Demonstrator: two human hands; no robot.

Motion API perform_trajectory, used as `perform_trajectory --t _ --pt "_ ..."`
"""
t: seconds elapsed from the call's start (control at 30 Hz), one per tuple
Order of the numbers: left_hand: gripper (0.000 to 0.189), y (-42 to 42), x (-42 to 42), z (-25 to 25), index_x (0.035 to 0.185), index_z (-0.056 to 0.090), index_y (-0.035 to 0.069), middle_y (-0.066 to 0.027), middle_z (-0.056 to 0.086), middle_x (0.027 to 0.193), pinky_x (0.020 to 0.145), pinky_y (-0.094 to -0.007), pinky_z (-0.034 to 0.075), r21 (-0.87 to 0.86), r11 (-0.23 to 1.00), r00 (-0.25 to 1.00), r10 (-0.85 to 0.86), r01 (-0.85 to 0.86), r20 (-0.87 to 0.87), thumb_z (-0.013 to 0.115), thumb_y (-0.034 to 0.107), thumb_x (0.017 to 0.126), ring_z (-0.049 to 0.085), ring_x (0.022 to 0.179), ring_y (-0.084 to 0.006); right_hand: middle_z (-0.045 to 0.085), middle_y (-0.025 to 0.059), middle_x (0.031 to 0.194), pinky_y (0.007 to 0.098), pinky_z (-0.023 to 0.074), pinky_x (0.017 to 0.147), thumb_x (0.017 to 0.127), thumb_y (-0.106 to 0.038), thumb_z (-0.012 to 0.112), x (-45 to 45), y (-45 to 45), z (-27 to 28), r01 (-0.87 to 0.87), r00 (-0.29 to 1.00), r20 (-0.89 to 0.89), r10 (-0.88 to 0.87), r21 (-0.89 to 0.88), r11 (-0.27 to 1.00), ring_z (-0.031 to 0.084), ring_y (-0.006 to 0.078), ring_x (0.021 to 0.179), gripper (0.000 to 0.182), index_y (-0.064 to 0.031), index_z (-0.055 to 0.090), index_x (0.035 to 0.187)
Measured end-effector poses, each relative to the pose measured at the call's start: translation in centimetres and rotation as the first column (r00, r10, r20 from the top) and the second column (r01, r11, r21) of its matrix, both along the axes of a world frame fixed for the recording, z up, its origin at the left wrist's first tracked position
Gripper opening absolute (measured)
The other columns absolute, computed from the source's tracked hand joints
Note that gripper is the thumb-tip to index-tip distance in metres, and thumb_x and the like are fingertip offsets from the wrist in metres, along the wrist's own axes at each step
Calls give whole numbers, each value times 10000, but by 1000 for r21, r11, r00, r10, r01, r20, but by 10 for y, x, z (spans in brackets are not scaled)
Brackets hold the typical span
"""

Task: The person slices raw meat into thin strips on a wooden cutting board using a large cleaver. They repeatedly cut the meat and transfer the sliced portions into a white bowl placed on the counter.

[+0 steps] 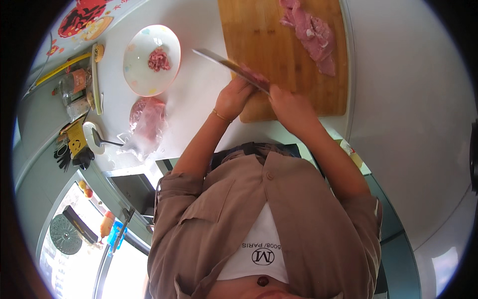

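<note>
My right hand [289,106] grips a kitchen knife [231,67], whose blade points to the upper left, over the near left part of a wooden cutting board [269,48]. Beneath and beside the blade, my left hand [233,99] holds a small piece of raw meat [255,74] against the board; its fingertips are partly hidden. A larger slab of raw meat [315,37] lies along the board's right side. Left of the board, small cut meat pieces [159,59] sit in a white plate or shallow bowl [136,76] with a pink rim.
Raw meat in a clear plastic bag [147,119] lies near the bowl. Further left are a black utensil on a small white dish [93,138], a plastic bottle [71,88] and a yellow holder [76,140] with utensils. The white counter [198,108] extends around the board.
</note>
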State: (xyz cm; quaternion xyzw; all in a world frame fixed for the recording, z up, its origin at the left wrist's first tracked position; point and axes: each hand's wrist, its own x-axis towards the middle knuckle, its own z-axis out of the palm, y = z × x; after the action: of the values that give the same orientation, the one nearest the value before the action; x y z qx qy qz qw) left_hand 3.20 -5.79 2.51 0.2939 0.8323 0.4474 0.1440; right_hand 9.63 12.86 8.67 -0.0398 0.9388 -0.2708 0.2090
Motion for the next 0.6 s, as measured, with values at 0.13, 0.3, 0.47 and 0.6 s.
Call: perform_trajectory --t 0.13,0.3,0.47,0.6 --pt "263 -11 7 -14 1078 692 81 -64 629 1189 997 -365 474 -164 985 965 -89 49 -247 558 71 853 561 1181 -261 643 206 862 519 503 662 945 -154 494 57 40 3 36 990 130 -49 104 994 635 421 773 124 -37 454 952" --pt "299 -9 10 -8 1087 696 78 -63 650 1156 1017 -368 472 -62 998 891 -27 -1 -454 556 72 823 587 1150 -260 631 197 843 517 498 633 953 -175 497 57 51 19 188 980 43 -193 96 977 627 419 751 149 -42 435 926" --pt "287 -15 13 -16 1061 698 54 -78 665 1132 1000 -367 484 -106 994 899 -30 -18 -437 555 58 813 609 1125 -274 616 186 763 509 503 579 951 -172 504 57 32 23 25 999 -49 -22 68 997 633 412 684 139 -52 436 939" --pt "275 -14 13 -23 1049 700 53 -90 662 1148 971 -367 500 -88 996 897 -27 -13 -441 558 52 815 609 1133 -279 622 203 824 524 487 616 965 -213 523 60 25 29 64 996 63 -68 60 996 600 435 700 170 -63 444 959"
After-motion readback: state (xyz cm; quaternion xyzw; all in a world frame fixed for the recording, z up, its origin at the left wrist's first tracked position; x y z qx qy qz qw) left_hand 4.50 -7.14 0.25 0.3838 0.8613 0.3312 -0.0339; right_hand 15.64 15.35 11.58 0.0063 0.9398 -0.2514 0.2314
